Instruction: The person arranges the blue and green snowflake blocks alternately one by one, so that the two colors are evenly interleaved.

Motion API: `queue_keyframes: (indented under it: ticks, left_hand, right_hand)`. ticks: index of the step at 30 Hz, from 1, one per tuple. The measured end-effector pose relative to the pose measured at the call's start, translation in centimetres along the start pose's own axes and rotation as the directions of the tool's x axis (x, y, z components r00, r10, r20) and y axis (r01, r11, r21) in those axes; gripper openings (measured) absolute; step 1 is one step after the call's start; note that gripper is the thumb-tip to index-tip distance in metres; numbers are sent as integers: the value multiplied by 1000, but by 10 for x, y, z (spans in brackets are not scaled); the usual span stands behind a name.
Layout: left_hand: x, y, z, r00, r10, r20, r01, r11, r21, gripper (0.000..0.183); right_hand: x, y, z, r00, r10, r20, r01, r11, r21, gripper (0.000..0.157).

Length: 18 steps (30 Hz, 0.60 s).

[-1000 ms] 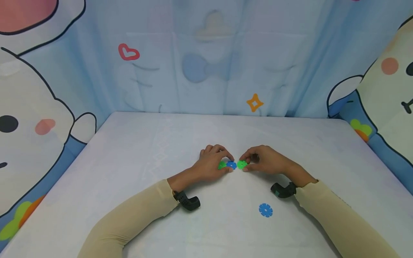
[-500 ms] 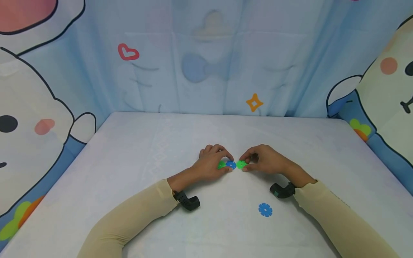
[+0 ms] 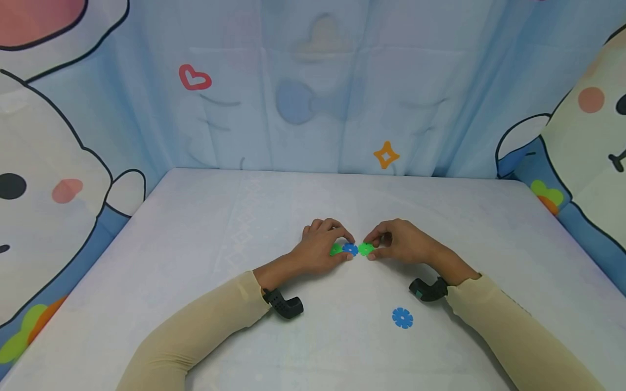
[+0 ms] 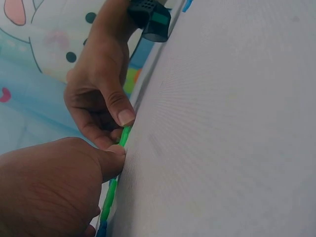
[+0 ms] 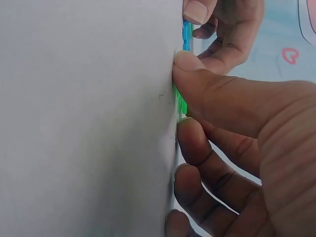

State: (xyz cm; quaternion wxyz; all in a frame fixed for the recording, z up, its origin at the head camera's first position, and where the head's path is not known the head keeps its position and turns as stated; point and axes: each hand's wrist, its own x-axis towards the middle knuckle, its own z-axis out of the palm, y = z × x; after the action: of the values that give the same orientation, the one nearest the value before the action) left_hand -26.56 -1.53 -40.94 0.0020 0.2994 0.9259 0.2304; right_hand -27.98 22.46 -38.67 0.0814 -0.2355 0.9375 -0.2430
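In the head view my left hand (image 3: 320,250) pinches a notched blue plastic disc (image 3: 350,249) between thumb and forefinger. A green disc (image 3: 336,250) adjoins it on the left, partly covered by the hand. My right hand (image 3: 403,241) pinches another notched green disc (image 3: 365,249), whose edge meets the blue one's right edge. Seen edge-on in the left wrist view, the discs form a thin line close over the table, and a further blue piece (image 4: 101,229) shows at its lower end, beyond the green. The right wrist view has my thumb covering part of the green disc (image 5: 181,101).
A loose blue notched disc (image 3: 402,318) lies on the white-covered table (image 3: 235,217), nearer me than the hands and below the right wrist. Black camera mounts (image 3: 283,305) sit on both wrists. A light blue cartoon curtain (image 3: 313,108) hangs behind the table.
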Motion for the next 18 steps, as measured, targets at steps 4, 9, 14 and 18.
queue_keyframes:
  ticks: [4,9,14,18]
  left_hand:
    - [-1,0,-1,1000,-4,5,4,1000,0,29]
    - [-1,1,-2,1000,-3,4,3,1000,8,29]
    - [0,1,-2,1000,-4,11,4,1000,19,29]
    - [1,2,-3,1000,-10,30,9,999,33,32]
  right_hand:
    - [0,-2,1,1000,-6,-10,6,1000,0,32]
    - [-2,-3,2,1000,-14,-14,14,1000,-2,33]
    - [-4,-8,-1,1000,-4,-8,4,999,-44,35]
    - [-12,-17,-4,1000,-18,0,18,998,-63,37]
